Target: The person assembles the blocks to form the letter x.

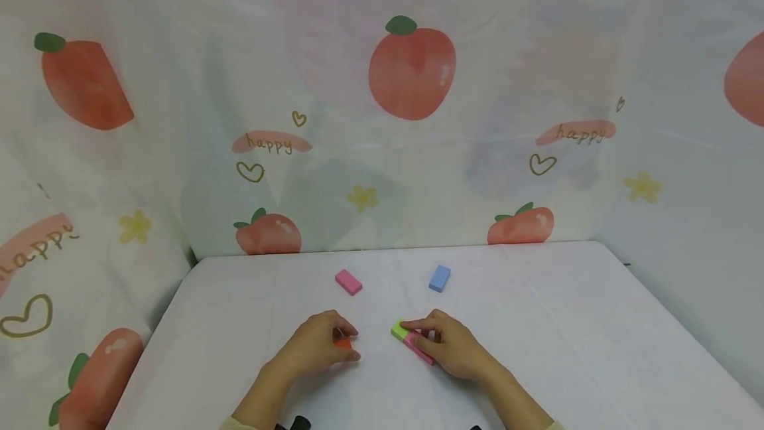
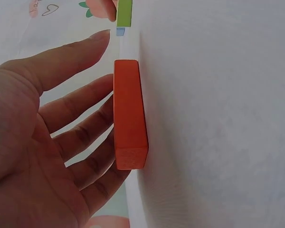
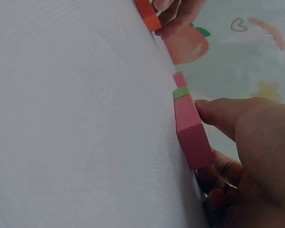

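My left hand (image 1: 316,345) curves around an orange block (image 1: 343,344) on the white table. The left wrist view has the thumb standing off the orange block (image 2: 128,107), with loosely bent fingers behind it. My right hand (image 1: 453,344) pinches a pink block (image 1: 421,349) between thumb and fingers, low over the tabletop. Against the far end of that pink block lies a yellow-green block (image 1: 398,331), in line with it, and my index fingertip reaches onto the green one. In the right wrist view the thumb tip meets the edge of the pink block (image 3: 190,114).
Farther back on the white table (image 1: 567,324) lie a second pink block (image 1: 349,282), left of centre, and a blue block (image 1: 440,279), right of centre. A fruit-printed cloth (image 1: 418,178) hangs behind the table and along both sides.
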`<state>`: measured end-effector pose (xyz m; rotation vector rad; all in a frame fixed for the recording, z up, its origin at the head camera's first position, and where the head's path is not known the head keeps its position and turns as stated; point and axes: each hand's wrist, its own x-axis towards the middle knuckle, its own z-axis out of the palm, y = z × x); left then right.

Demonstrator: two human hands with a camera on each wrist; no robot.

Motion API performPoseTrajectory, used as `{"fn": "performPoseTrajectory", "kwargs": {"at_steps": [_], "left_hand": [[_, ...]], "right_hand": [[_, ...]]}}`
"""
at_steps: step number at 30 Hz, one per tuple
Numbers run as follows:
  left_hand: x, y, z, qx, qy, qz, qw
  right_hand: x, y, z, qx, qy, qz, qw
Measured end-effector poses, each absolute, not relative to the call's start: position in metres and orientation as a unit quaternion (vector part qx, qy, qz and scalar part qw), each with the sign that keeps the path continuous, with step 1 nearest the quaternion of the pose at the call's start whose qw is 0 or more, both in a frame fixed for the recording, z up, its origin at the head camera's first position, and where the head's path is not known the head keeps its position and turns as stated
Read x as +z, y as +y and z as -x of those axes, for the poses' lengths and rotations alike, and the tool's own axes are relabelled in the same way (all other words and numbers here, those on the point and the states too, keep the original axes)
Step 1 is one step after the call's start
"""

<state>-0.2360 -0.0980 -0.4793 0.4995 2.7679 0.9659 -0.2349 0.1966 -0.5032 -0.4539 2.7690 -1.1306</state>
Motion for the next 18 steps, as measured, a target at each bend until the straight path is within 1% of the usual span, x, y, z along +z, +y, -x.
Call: {"fn": "performPoseTrajectory", "kwargs": {"at_steps": [18], "left_hand": [[-0.4761,-0.1030,0.2360,0.327,0.924,-0.183,0.083]], "right_hand": [[-0.5027,0.1961,0.2345,-0.383,0.910,0.142,0.063]]}}
